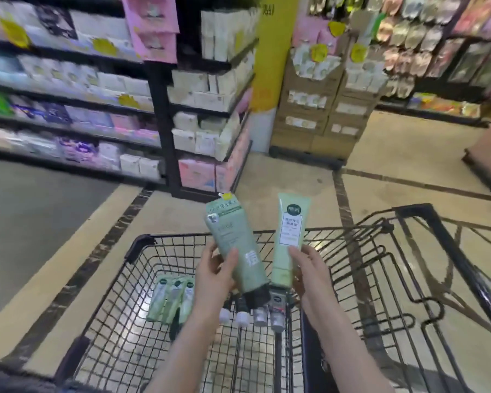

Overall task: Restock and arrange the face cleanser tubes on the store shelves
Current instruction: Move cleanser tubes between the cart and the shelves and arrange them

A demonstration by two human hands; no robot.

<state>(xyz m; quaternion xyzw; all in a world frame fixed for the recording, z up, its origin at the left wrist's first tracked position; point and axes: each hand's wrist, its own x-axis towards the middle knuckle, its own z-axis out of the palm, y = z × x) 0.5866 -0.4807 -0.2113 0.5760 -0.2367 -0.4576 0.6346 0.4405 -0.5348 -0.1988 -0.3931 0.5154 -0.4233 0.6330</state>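
Holding the soft, light, dark-green plastic cleanser tube low near its cap, the left hand grips firmly while the right hand likewise clasps the pale-green plastic tube above the black wire cart.

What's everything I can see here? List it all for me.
dark green tube: one, black cap, held above the cart
light green tube: one, white label, held above the cart
tubes in cart: about three pale green, lying on the cart floor; a few more by the caps below the hands, count unclear
wire cart: one, black
shelves: several, dark, stocked with pale boxes
left hand: grips the dark green tube
right hand: grips the light green tube
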